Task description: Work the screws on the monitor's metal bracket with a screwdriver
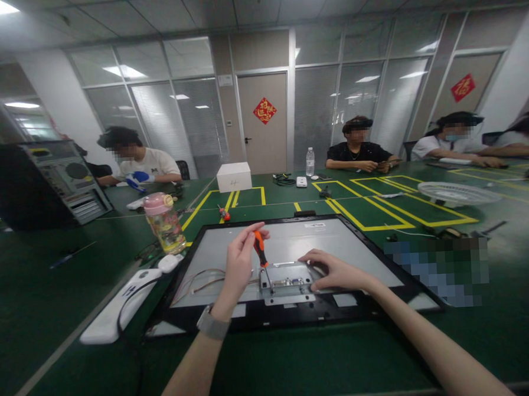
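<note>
Head view: along the near edge, a strip of green table (299, 361) lies between the table's rim and the panel (360, 252), giving both forearms room. The panel lies flat, its black frame well inside the table's edges. Left of it sits a white case (106, 318), close to the frame's near left corner, with a black cord (121, 312) across it. On the panel, toward its near edge, is a metal bracket (286, 276). The left hand (241, 255) has its grip closed round the handle of a screwdriver (259, 248), which slants down, tip at the bracket's left part. The right hand (333, 271) has thumb and fingers apart at the bracket's right edge; how firmly they press, I cannot tell. A pink-lidded bottle (163, 227) stands near the panel's far left corner. Beyond the far edge, yellow tape (368, 227) marks the table; a white box (234, 178) stands farther off, well apart.
</note>
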A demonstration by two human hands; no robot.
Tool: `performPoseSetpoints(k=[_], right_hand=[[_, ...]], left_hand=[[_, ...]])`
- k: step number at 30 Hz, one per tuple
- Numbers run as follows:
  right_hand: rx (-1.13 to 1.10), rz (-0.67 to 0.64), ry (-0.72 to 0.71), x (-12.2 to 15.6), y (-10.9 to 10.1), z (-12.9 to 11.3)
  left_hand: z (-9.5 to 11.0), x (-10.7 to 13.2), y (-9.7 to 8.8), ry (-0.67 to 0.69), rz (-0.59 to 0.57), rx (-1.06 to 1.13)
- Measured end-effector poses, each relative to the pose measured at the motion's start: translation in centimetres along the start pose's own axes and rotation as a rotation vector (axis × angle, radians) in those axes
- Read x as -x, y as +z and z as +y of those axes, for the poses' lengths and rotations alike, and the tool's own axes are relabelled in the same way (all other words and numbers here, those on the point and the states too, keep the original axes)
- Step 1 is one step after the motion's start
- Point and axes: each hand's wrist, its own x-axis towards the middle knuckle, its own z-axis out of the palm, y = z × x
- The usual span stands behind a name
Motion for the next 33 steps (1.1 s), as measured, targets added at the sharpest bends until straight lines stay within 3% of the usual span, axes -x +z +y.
performPoseSetpoints(k=[4, 10, 16, 22, 27, 33], right_hand=[[-0.008, 0.002, -0.007, -0.03, -0.01, 0.16], [-0.008, -0.003, -0.020, -0.01, 0.01, 0.33], [-0.010, -0.003, -0.023, -0.05, 0.04, 0.49], [-0.003, -0.001, -0.027, -0.12, 0.07, 0.66], [-0.008, 0.001, -0.026, -0.08, 0.07, 0.49], [-0.012, 0.002, -0.013, -0.08, 0.09, 0.54]], left_hand=[[0.15, -0.02, 0.14, -0.014, 0.011, -0.010], [0.15, -0.14, -0.19, 0.129, 0.100, -0.213], [-0.09, 0.05, -0.02, 0.063, 0.019, -0.119], [0.25, 0.06, -0.04, 0.154, 0.090, -0.210], [0.29, 0.05, -0.06, 0.097, 0.007, -0.142], [-0.11, 0.03, 0.13, 0.140, 0.106, -0.219]])
